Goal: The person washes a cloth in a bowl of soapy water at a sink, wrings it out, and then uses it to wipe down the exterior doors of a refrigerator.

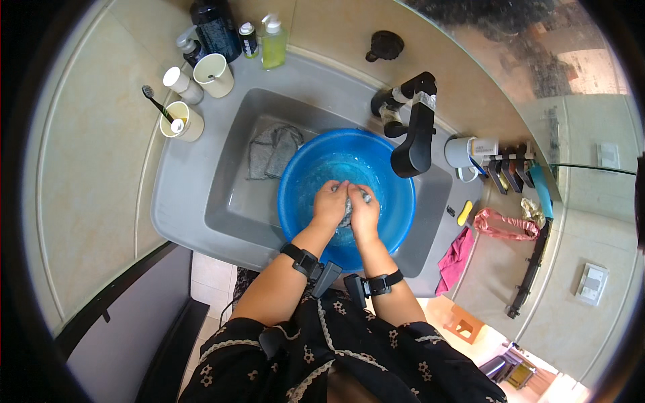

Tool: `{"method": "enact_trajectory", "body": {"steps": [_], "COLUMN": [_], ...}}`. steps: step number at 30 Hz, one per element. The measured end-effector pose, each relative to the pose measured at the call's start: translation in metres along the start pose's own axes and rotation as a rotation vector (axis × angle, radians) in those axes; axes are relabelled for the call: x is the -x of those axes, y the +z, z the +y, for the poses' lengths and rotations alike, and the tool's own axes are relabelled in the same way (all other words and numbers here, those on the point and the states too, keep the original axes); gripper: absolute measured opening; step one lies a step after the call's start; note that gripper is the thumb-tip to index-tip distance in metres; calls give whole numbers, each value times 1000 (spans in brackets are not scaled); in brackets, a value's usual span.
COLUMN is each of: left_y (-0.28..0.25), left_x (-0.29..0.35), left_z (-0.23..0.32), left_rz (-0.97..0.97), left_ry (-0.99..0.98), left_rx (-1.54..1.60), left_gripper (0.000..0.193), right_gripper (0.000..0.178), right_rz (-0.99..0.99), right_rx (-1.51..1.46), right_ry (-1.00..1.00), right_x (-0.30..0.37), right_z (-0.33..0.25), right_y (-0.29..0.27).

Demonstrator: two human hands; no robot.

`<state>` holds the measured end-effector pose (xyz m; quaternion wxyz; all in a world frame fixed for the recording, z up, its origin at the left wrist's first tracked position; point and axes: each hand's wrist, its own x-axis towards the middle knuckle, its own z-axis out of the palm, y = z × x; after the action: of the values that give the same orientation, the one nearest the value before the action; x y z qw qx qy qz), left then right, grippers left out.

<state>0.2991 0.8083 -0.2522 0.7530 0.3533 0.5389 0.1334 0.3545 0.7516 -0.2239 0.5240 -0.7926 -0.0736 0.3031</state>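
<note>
Over the water in a round blue basin (287,201), my left hand (330,203) and my right hand (364,211) are pressed together. Their fingers close around a wet, bunched grey cloth (347,215), which shows between the palms and at the right fingertips. Most of the cloth is hidden by the hands. Another grey cloth (272,153) lies crumpled on the sink floor, left of the basin. The basin stands inside the grey rectangular sink (232,201).
A black faucet (415,144) reaches over the basin's right rim. Cups (213,75), a toothbrush (156,102) and several bottles (273,47) stand at the back left. On the right ledge lie a pink cloth (455,260) and a yellow object (465,213).
</note>
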Motion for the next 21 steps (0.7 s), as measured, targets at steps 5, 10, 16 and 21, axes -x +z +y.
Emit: {"method": "enact_trajectory", "body": {"steps": [5, 10, 16, 21], "left_y": [-3, -4, -2, -21], "left_x": [10, 32, 42, 18], "left_z": [20, 50, 58, 32], "left_rz": [34, -44, -190, -184], "left_ry": [393, 384, 724, 843], "left_rx": [-347, -595, -626, -735], "left_gripper": [31, 35, 30, 34], "right_gripper": [29, 29, 29, 35], "right_rz": [-54, -301, -403, -533], "right_rx": [-296, -703, -1022, -947], "right_ry": [272, 620, 501, 567], "right_x": [4, -9, -4, 4], "right_z": [-24, -5, 2, -18], "right_y": [6, -1, -12, -26]}}
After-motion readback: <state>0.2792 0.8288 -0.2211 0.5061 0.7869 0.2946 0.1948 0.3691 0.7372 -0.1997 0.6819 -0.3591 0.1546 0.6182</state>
